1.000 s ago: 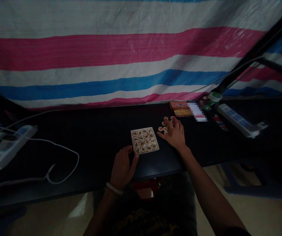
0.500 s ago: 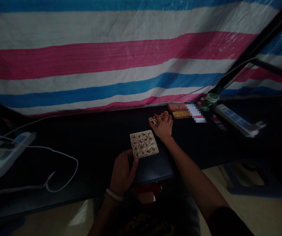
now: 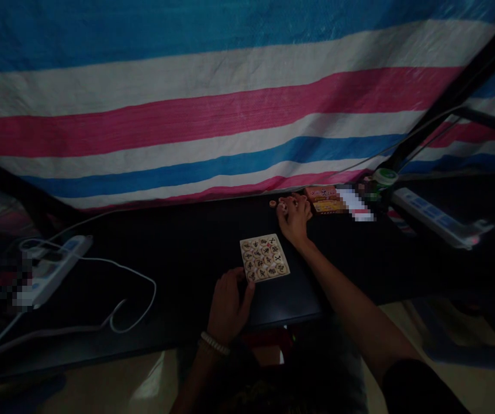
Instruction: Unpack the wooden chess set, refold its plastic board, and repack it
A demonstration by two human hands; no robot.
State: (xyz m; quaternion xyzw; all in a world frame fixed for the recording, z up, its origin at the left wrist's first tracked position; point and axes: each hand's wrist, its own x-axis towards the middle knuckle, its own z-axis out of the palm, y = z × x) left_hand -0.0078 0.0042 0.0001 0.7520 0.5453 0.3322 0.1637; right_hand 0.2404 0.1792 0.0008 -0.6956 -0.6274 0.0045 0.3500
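A square wooden board [image 3: 264, 257] lies on the black table [image 3: 178, 270], packed with round cream Chinese chess pieces with dark characters. My left hand [image 3: 229, 305] rests at the board's near left corner, fingers curled and holding nothing. Beyond the board, my right hand [image 3: 294, 217] is bunched over a small group of loose chess pieces [image 3: 284, 202], which it mostly hides. One loose piece [image 3: 272, 203] lies just left of those fingers. A beaded bracelet [image 3: 214, 343] circles my left wrist.
Small orange cardboard boxes [image 3: 323, 199] and a green-capped bottle [image 3: 385, 177] stand at the table's far edge. White power strips [image 3: 53, 270] [image 3: 437, 218] lie at both sides, with a white cable [image 3: 135, 305] on the left. A striped tarpaulin [image 3: 230, 126] hangs behind.
My right hand has closed up from spread fingers, and the loose pieces have drawn together beneath it, farther from the board. My left hand stays at the board's corner.
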